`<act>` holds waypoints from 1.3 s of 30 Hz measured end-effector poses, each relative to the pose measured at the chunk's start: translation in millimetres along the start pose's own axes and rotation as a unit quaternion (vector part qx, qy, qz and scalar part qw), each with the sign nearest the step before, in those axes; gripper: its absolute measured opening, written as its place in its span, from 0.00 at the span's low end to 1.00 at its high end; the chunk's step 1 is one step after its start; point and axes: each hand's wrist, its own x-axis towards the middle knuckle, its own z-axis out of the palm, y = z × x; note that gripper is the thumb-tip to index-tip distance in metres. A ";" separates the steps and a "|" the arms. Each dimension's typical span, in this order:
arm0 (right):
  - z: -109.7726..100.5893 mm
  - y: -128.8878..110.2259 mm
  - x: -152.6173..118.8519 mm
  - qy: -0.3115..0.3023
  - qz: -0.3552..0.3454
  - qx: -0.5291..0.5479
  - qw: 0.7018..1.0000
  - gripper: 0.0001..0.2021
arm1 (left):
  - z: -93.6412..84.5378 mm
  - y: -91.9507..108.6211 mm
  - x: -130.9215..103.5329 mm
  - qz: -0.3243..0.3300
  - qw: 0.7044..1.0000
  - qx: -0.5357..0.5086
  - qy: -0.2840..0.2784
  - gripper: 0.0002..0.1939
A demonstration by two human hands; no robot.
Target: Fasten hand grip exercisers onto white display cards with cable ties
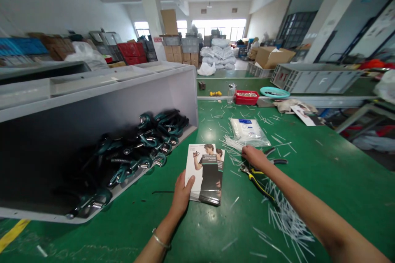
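The left hand (182,193) clamped thumb-over the near left corner of the card stack (206,172), flat on the table (324,172): judged light, stiff, slippery, best gripped by its edges; the right hand (254,157), fingers together, reached the ties (234,144).

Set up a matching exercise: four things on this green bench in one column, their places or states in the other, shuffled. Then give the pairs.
Things:
1. stack of printed cards
2. pliers
3. hand grippers
4. red tray

Places:
A. heaped inside the grey bin
B. at the far edge, beside a glass jar
C. under the left hand
D. just below the right hand, among white ties

Pairs: 1-C, 2-D, 3-A, 4-B
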 end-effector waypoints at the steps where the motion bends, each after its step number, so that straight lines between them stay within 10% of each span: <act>1: 0.5 1.1 0.1 0.002 -0.003 0.010 1.000 0.07 | 4.1 2.1 -7.0 -0.007 1.000 0.005 0.016 0.26; 8: -3.0 8.6 3.0 0.044 0.007 0.114 0.993 0.06 | 13.8 12.4 -37.9 -0.071 0.996 -0.002 0.050 0.28; 21: -14.0 12.6 5.0 -0.014 0.000 0.473 0.881 0.14 | -41.3 42.3 -19.8 -0.182 0.963 -0.193 0.052 0.34; 32: -19.3 -135.5 -24.6 -0.018 -0.080 0.717 0.692 0.13 | -59.0 59.0 -18.4 -0.165 0.969 -0.180 0.024 0.28; 39: 7.1 -206.0 -51.1 0.035 -0.079 0.734 0.673 0.13 | -64.3 60.8 -12.4 -0.200 0.915 -0.349 0.041 0.27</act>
